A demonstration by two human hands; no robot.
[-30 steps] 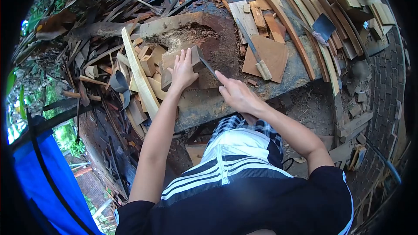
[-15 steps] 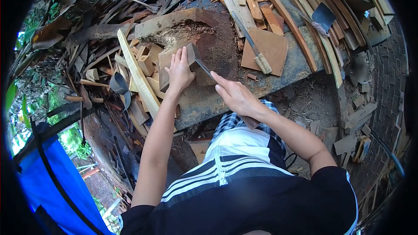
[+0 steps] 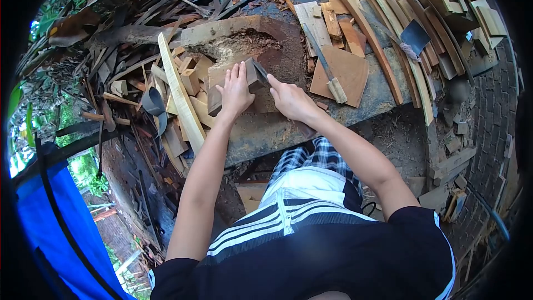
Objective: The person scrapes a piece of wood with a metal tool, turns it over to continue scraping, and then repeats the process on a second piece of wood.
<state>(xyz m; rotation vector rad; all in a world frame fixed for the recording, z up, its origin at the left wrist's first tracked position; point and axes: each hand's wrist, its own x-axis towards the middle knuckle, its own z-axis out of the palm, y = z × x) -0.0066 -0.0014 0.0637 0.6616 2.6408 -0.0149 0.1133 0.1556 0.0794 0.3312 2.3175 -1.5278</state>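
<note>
A thick wooden block point(image 3: 215, 99) with a dark side face lies on a larger worn slab of wood point(image 3: 208, 30). My left hand point(image 3: 236, 89) presses over the block and grips it, fingers stretched along its top. In my right hand point(image 3: 293, 100) is a tool with a dark, narrow metal blade point(image 3: 259, 68) and a brown handle point(image 3: 305, 129) whose end shows below the palm. Its blade reaches the block's right side. The exact kind of tool is not clear.
Right of the block, a long-bladed tool with a pale handle point(image 3: 336, 90) rests on a square board point(image 3: 355, 75). Long curved strips point(image 3: 369, 39) lie beyond. Wood offcuts point(image 3: 190, 80) and a pale strip point(image 3: 176, 94) are left; a blue tarp point(image 3: 61, 228) hangs lower left.
My right hand has moved slightly up and left, bringing the tool forward along the block's right side. My left hand still holds the block; the view has shifted a little.
</note>
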